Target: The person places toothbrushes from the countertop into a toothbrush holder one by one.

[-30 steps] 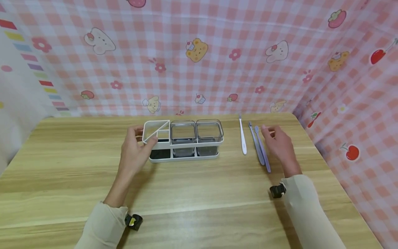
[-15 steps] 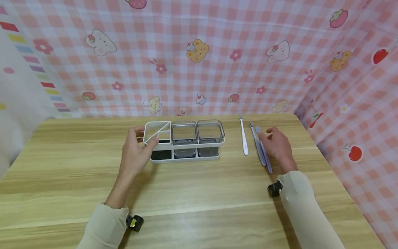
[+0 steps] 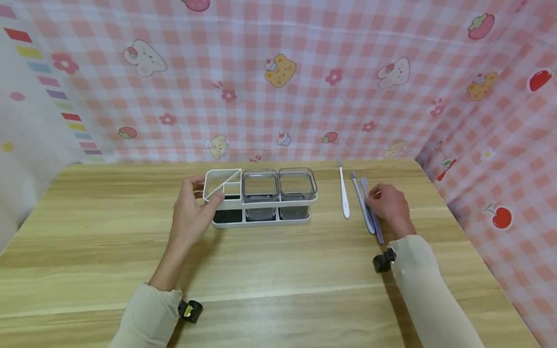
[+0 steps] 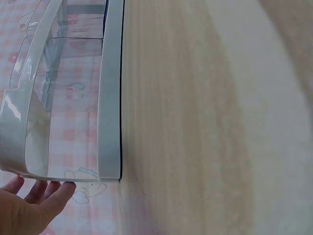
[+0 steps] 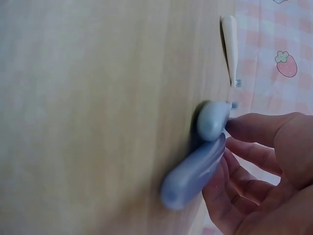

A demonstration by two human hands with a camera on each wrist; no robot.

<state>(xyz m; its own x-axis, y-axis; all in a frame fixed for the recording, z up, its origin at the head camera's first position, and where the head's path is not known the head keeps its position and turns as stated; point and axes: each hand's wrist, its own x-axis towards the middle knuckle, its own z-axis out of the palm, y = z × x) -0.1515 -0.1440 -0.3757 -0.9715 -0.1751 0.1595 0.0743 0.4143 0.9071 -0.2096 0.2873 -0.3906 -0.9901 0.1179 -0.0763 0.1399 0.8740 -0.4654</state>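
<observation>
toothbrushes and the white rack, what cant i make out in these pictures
Purple toothbrush: in the head view, the right hand covers its middle; whether it is gripped is unclear. In the right wrist view, its handle end is blurred.
White toothbrush: in the head view, any handle lettering is too small to read.
White rack: the left wrist view's top edge cuts off its far end.
Left hand: in the head view, the rack hides part of it.

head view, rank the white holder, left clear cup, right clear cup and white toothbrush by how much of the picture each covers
1. White holder
2. Left clear cup and right clear cup: too alike to rank
3. White toothbrush
</observation>
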